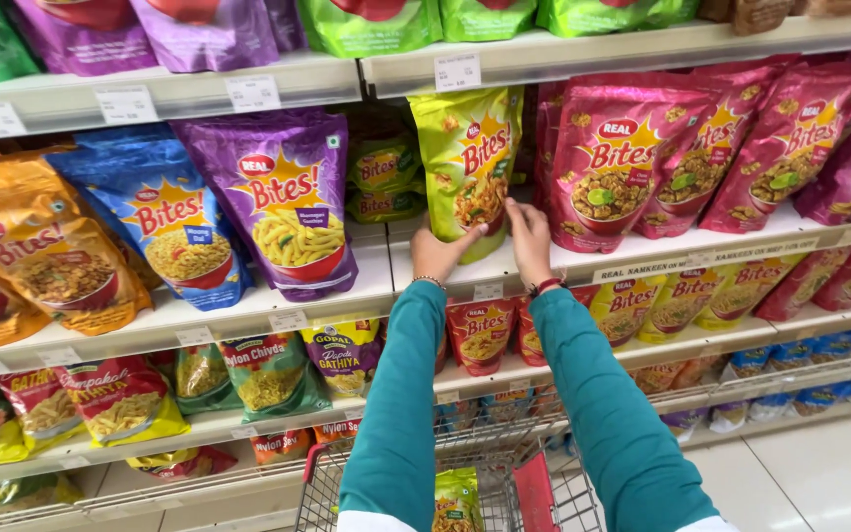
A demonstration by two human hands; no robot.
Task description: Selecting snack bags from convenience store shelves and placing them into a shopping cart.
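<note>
A yellow-green snack pouch (468, 158) stands upright on the middle shelf (583, 258). My left hand (439, 252) grips its lower left corner, thumb on the front. My right hand (528, 239) holds its lower right edge. Both arms wear teal sleeves. More green pouches (383, 175) sit behind it to the left. A similar green pouch (458, 500) lies in the cart below.
A purple pouch (288, 202), a blue pouch (171, 222) and orange pouches (36, 251) stand to the left. Magenta pouches (632, 158) fill the right. Lower shelves hold smaller packets (485, 335). A wire shopping cart (504, 468) with red trim is under my arms. White floor tiles (819, 473) lie at lower right.
</note>
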